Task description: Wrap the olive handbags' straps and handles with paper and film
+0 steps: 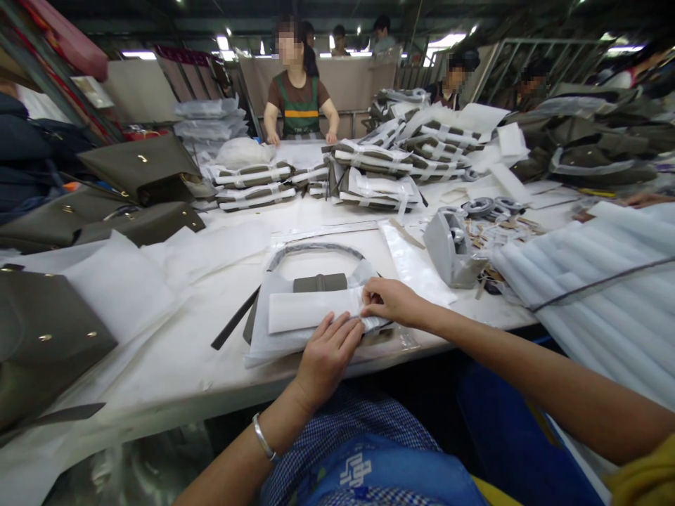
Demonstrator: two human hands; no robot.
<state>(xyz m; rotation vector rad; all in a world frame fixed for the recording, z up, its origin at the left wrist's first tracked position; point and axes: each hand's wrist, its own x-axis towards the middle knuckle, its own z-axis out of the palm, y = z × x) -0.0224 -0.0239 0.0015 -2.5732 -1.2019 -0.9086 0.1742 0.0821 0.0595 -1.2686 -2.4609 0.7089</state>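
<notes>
A dark olive handbag (pixel 319 282) lies flat in front of me, mostly covered by white wrapping sheet (pixel 264 348). Its arched handle (pixel 316 247), wound in thin plastic, points away from me. Across the front lies a white foam strip (pixel 300 313). My left hand (pixel 332 351) rests flat with fingers stretched over the strip's lower right part. At the strip's right end my right hand (pixel 390 301) is closed in a pinch; what sits between its fingertips is hidden. Beside the bag's left edge is a dark strap (pixel 235 320).
More olive bags (pixel 142 169) lie at left. Wrapped bags (pixel 374 158) are piled at the back, where a co-worker (pixel 300 102) stands. A grey tape dispenser (pixel 451 246), tape rolls (pixel 479 206) and a white foam stack (pixel 595 260) are at right.
</notes>
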